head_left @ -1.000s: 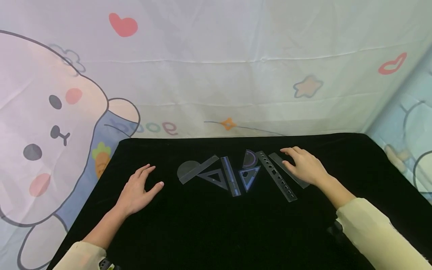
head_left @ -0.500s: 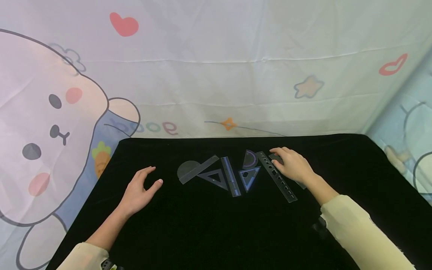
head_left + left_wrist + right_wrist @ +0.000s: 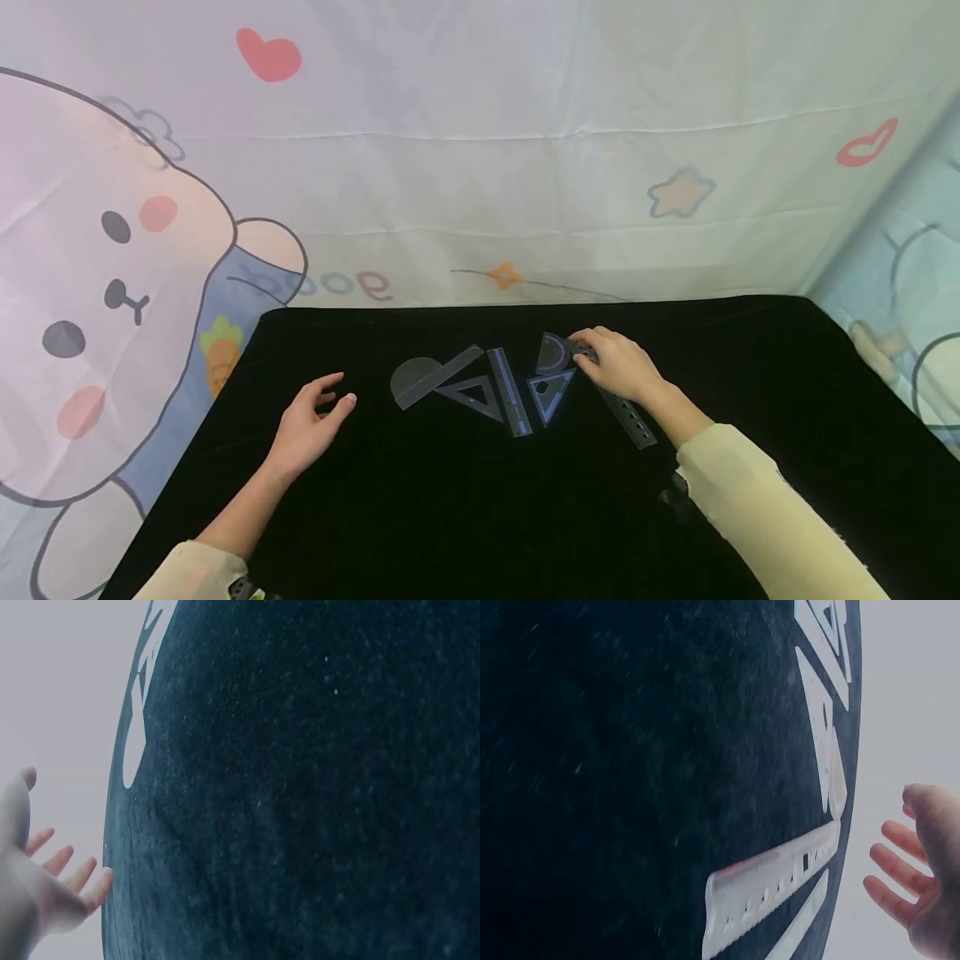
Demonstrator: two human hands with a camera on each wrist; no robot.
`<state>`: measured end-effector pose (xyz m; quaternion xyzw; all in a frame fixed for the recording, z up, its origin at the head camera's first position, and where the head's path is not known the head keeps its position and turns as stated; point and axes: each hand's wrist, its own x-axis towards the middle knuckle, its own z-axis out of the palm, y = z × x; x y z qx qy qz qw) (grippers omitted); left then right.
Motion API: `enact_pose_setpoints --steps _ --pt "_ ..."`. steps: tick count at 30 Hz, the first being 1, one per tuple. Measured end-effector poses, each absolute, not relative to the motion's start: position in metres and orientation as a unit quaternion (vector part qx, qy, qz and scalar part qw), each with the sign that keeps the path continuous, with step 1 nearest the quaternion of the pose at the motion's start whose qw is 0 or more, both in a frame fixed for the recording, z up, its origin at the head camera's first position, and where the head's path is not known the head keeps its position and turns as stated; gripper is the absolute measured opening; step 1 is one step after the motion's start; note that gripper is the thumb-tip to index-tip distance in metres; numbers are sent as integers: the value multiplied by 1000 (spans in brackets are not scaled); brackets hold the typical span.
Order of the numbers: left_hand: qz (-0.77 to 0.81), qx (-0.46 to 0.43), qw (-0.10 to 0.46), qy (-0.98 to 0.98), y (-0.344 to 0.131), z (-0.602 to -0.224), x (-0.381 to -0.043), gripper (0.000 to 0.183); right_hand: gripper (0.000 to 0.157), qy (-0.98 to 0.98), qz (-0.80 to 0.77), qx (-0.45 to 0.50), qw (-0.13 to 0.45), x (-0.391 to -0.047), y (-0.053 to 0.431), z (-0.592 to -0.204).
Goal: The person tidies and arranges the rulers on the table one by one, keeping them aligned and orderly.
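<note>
In the head view, my right hand [image 3: 618, 362] is over the upper part of a clear ruler with cut-out shapes [image 3: 636, 427], fingers loosely bent. The right wrist view shows that hand apart from the cloth, holding nothing. A plain ruler [image 3: 799, 919] lies beside the cut-out ruler; in the head view the hand hides it. Left of the hand lie a purple-marked protractor [image 3: 550, 352] and a blue-edged set square [image 3: 557, 398]. My left hand [image 3: 303, 429] hovers at the left, fingers relaxed and holding nothing.
Further left lie a blue-striped ruler [image 3: 510, 392], a clear set square [image 3: 472, 404] and a short ruler [image 3: 450, 372] overlapping a rounded clear protractor [image 3: 412, 369]. Black cloth [image 3: 450, 517] covers the table. A printed curtain [image 3: 465, 183] hangs behind its far edge.
My right hand has moved left, from beside the plain ruler to over the cut-out ruler. The left hand's fingers have bent slightly. The drawing tools lie where they were.
</note>
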<state>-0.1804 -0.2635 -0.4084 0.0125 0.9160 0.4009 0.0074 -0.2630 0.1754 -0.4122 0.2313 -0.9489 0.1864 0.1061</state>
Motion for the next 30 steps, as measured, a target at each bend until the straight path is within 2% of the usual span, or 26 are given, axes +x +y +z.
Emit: enact_pose_setpoints --steps 15,30 --pt "486 -45 63 870 -246 -410 -181 54 31 -945 198 246 87 -276 143 -416" --pt "540 -85 92 833 -228 -417 -184 48 32 -943 202 259 54 -287 107 -417"
